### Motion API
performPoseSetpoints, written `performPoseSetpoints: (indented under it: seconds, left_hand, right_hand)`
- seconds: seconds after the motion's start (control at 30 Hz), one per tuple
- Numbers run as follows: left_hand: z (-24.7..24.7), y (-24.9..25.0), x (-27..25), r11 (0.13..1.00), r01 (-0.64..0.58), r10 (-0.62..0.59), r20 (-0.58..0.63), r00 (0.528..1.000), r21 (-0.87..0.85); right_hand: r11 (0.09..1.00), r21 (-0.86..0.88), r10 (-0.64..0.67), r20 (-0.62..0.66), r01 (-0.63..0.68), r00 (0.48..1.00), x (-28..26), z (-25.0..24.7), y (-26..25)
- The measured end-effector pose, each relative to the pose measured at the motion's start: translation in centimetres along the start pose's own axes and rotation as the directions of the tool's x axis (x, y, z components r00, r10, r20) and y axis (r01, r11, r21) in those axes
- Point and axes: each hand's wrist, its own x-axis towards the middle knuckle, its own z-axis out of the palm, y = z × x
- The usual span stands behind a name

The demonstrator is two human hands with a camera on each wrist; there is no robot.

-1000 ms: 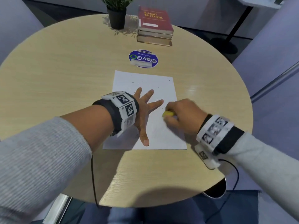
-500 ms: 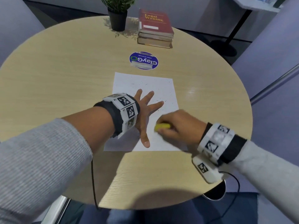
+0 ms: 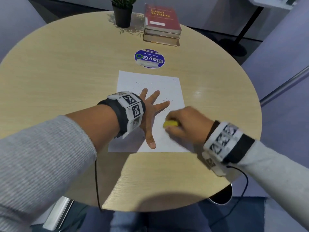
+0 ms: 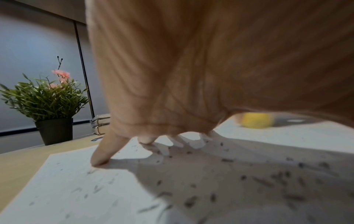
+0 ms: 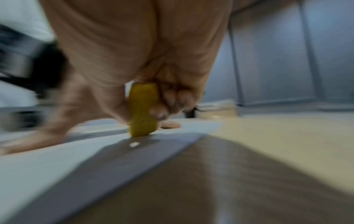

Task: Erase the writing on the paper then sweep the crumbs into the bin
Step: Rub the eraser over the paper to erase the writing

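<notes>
Our left hand (image 3: 151, 114) presses the paper (image 3: 148, 81), fingers splayed; our right hand (image 3: 187, 124) (at three o'clock) pinches the yellow eraser (image 3: 170, 123).

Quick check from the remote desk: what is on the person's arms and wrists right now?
Both arms wear grey ribbed knit sleeves, the left sleeve pushed up the forearm. Each wrist carries a black strap with a white band of square black-and-white code tags: left wrist band, right wrist band. A thin black cable hangs from each.
</notes>
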Motion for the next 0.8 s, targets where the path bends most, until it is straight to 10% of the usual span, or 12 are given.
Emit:
performPoseSetpoints:
  seconds: [0.1, 0.23, 0.4, 0.53, 0.67, 0.8]
  left_hand:
    - [0.1, 0.0, 0.1, 1.000, 0.013, -0.014, 0.017, 1.000, 0.025]
    - [0.3, 0.1, 0.3, 0.999, 0.015, -0.015, -0.004, 1.000, 0.034]
    - [0.3, 0.2, 0.2, 0.999, 0.026, -0.025, -0.014, 1.000, 0.041]
    - [-0.2, 0.2, -0.2, 0.999, 0.015, -0.015, 0.005, 1.000, 0.035]
    - [-0.2, 0.3, 0.0, 0.999, 0.024, -0.025, 0.030, 0.999, 0.032]
    - [0.3, -0.2, 0.3, 1.000, 0.003, -0.003, -0.012, 1.000, 0.000]
  right_hand:
    - [0.987, 0.081, -0.153, 0.145, 0.142, 0.978, -2.1, 0.5, -2.8]
    - [0.998, 0.007, 0.061, -0.035, -0.060, 0.998, 0.2, -1.3, 1.4]
    - [0.980, 0.058, -0.196, 0.165, 0.189, 0.967, -2.5, 0.4, -2.7]
    - [1.000, -0.003, 0.017, -0.029, -0.017, 0.999, 0.2, -1.4, 1.1]
    - [0.981, 0.019, -0.192, 0.112, 0.191, 0.975, -1.5, 1.0, -2.1]
    - [0.998, 0.022, 0.062, -0.004, -0.062, 0.998, 0.3, -1.5, 1.3]
